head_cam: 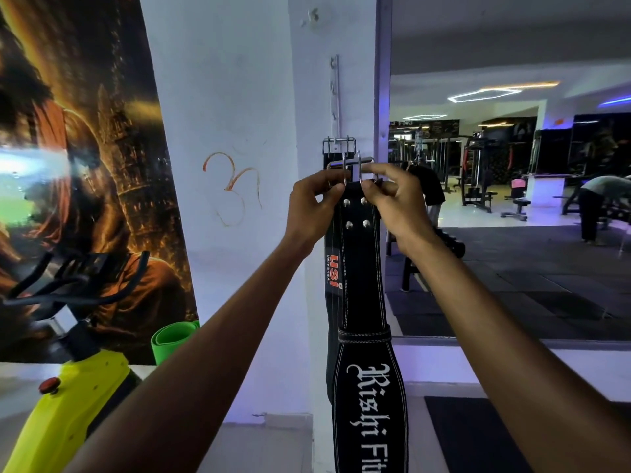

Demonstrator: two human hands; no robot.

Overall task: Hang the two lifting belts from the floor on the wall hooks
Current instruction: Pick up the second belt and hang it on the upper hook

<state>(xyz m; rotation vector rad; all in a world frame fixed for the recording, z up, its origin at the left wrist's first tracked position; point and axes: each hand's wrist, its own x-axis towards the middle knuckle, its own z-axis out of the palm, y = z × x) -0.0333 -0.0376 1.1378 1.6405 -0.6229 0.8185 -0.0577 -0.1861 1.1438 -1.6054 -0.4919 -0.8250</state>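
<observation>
A black lifting belt with white lettering (368,380) hangs down in front of the white pillar. My left hand (312,206) and my right hand (392,203) both pinch its metal buckle (351,169) at chest height. Behind it a second black belt with a red logo (333,274) hangs by its own buckle (338,145) from the lowest hook of a vertical metal hook rail (335,93) on the pillar. The front belt's buckle sits just below that hook; I cannot tell whether it touches the rail.
A large poster (78,158) covers the wall at left. A yellow exercise bike (68,397) and a green rolled mat (172,339) stand lower left. A mirror (512,199) at right reflects gym machines and people. A dark floor mat (478,435) lies lower right.
</observation>
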